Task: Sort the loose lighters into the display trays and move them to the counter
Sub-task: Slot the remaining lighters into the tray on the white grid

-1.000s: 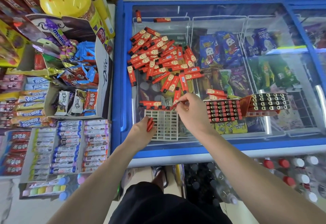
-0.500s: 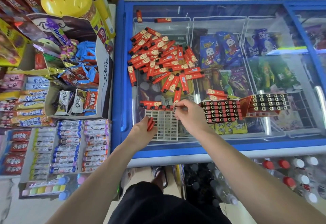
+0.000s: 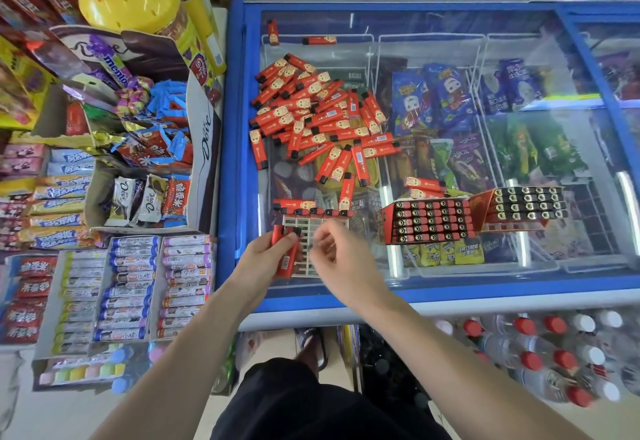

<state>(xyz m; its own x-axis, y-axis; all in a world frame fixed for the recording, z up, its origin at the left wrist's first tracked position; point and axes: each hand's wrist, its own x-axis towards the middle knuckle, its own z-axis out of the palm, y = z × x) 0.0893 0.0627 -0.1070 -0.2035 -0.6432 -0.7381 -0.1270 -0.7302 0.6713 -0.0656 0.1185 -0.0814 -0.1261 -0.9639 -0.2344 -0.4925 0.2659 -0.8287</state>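
Left hand [image 3: 268, 259] grips a few red lighters [image 3: 286, 252] lower centre; right hand [image 3: 334, 252], loosely curled and empty, hovers just beside them over the white grid tray [image 3: 308, 228].

Red lighters [image 3: 320, 117] heaped loose beyond white grid tray [image 3: 308, 232] (one row filled).

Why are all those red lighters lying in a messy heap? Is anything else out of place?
The loose lighters lie jumbled on the freezer lid, pointing every way. Two strays sit apart at the far edge. The filled trays hold theirs in neat rows.
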